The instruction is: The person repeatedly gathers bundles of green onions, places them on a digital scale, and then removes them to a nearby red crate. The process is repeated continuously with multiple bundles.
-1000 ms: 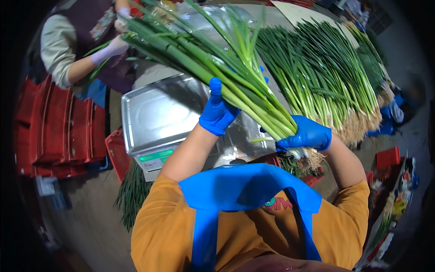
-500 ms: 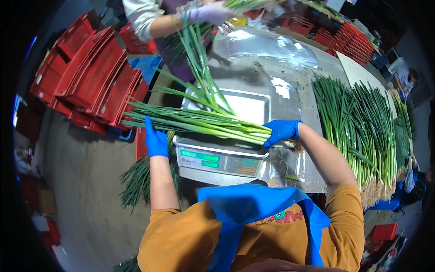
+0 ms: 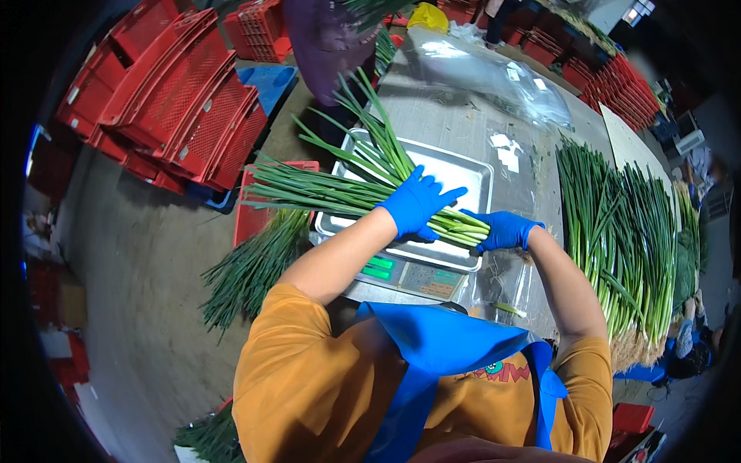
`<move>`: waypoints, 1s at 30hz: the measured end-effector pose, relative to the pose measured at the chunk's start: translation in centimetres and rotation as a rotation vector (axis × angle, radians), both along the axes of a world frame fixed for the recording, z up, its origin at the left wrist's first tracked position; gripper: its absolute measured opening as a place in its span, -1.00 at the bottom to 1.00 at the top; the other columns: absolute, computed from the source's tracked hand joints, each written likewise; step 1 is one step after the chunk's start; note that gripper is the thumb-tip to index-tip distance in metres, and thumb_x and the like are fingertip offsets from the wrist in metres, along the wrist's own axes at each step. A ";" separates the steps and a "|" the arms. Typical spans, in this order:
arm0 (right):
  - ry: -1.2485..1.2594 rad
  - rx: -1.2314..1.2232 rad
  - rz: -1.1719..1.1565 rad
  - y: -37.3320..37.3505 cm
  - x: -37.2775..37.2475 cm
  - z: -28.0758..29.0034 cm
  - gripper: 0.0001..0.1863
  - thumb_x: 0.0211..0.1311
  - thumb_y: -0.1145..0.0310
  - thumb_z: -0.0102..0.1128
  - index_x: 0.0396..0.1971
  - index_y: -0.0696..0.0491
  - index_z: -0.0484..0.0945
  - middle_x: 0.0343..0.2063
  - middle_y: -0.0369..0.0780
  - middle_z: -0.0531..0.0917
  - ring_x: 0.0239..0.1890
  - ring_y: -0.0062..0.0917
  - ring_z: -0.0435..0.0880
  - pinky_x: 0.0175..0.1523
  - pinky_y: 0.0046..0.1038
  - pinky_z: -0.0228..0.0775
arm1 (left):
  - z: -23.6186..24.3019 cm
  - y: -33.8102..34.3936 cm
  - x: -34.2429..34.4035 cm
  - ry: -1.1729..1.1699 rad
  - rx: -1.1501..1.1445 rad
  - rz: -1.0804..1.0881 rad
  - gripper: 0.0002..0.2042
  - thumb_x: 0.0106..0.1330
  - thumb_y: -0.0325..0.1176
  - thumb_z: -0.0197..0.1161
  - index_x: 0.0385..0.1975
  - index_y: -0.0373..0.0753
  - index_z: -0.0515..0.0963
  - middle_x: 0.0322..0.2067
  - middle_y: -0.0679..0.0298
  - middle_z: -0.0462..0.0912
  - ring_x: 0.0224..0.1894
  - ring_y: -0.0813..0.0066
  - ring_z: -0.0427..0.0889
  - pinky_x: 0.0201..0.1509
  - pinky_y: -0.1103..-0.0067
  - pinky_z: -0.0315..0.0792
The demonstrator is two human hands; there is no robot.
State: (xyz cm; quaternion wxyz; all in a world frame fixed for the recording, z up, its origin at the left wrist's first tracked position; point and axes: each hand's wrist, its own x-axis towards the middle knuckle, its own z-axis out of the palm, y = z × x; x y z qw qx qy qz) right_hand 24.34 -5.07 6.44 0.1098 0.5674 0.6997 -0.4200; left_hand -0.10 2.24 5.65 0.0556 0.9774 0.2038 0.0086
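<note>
A bunch of green onions lies across the metal tray of a weighing scale, leaves to the left and white ends to the right. More long leaves fan out beyond it, toward the far left of the tray. My right hand, in a blue glove, is closed round the root end at the tray's right edge. My left hand, gloved too, rests on top of the stalks near their pale part, its fingers spread. The roots are mostly hidden by the right hand.
Many green onions lie in a row at the table's right. Clear plastic film covers the table's far part. Red crates stand stacked at the left. Another bunch hangs from a red crate beside the scale. Across the table is a person in a purple apron.
My left hand has moved right, from beside the leaf tips onto the stalks near my right hand. The other person's gloved hands have gone out of view.
</note>
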 end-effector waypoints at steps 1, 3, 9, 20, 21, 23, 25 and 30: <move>-0.054 0.093 -0.019 -0.7 -0.1 0.4 -0.04 -0.04 -0.06 0.40 0.37 -0.24 0.09 -0.09 -0.05 0.63 -0.04 -0.19 0.61 0.08 -0.27 0.42 | -0.4 0.4 0.6 0.088 -0.067 -0.017 -0.03 -0.08 0.10 0.39 0.37 0.00 0.05 -0.11 0.09 0.57 -0.03 0.16 0.53 0.25 0.13 0.17; -0.224 0.159 -0.082 -1.7 -0.5 2.2 0.11 -0.07 -0.20 0.35 0.42 -0.29 -0.14 -0.07 0.04 0.59 -0.01 -0.04 0.57 0.06 -0.20 0.41 | -1.5 0.3 0.5 0.025 -0.070 0.004 -0.16 -0.04 0.06 0.36 0.29 -0.06 0.21 -0.28 0.10 0.63 -0.24 0.16 0.62 -0.05 0.25 0.40; 0.258 0.403 -0.681 -6.8 6.8 -1.7 -0.27 0.21 -0.12 0.14 0.33 -0.16 0.21 0.06 -0.04 0.54 0.06 -0.25 0.55 0.12 -0.31 0.37 | -2.3 0.4 0.4 -0.037 -0.043 0.098 -0.19 -0.10 0.09 0.39 0.21 -0.11 0.33 -0.34 0.02 0.62 -0.33 0.10 0.63 -0.27 0.29 0.48; -0.588 1.108 -1.225 -22.3 21.9 -12.2 -0.21 -0.05 0.09 0.44 0.16 0.15 0.34 -0.02 0.07 0.52 0.02 -0.11 0.52 0.12 -0.23 0.36 | -1.8 0.8 0.5 -0.088 -0.053 0.292 -0.11 -0.24 0.08 0.50 0.19 -0.14 0.36 -0.29 -0.03 0.60 -0.26 -0.01 0.60 -0.14 0.25 0.46; -0.727 0.943 -1.263 -23.9 22.8 -12.0 -0.20 -0.11 0.06 0.47 0.12 0.13 0.37 -0.10 0.06 0.54 -0.07 -0.09 0.54 0.06 -0.18 0.38 | -1.8 0.6 0.2 -0.072 -0.061 0.322 -0.12 -0.24 0.07 0.50 0.19 -0.12 0.36 -0.29 -0.03 0.60 -0.25 -0.01 0.60 -0.13 0.25 0.46; -0.876 0.724 -1.203 -26.3 23.6 -13.3 -0.32 -0.17 0.09 0.47 -0.01 0.08 0.45 -0.13 -0.03 0.54 -0.04 -0.17 0.50 -0.01 -0.21 0.40 | -1.7 0.4 0.4 -0.036 -0.081 0.347 -0.14 -0.22 0.01 0.51 0.20 -0.08 0.35 -0.23 -0.03 0.60 -0.21 -0.04 0.59 -0.10 0.25 0.46; -0.954 0.646 -1.072 -26.1 22.7 -13.9 -0.51 -0.16 0.18 0.41 -0.18 0.04 0.51 -0.11 -0.08 0.52 0.01 -0.19 0.45 -0.06 -0.25 0.40 | -2.0 0.3 0.1 -0.043 -0.056 0.351 -0.13 -0.22 -0.02 0.52 0.22 -0.05 0.34 -0.24 -0.02 0.59 -0.22 -0.06 0.58 -0.11 0.24 0.46; -1.071 0.714 -0.890 -26.6 22.0 -18.6 -0.82 -0.05 0.40 0.16 -0.36 0.02 0.56 0.06 -0.01 0.46 0.08 -0.13 0.41 -0.05 -0.22 0.33 | -1.6 0.1 0.2 -0.060 -0.036 0.305 -0.03 -0.23 0.00 0.51 0.31 -0.02 0.22 -0.30 0.05 0.58 -0.24 0.04 0.56 -0.05 0.23 0.38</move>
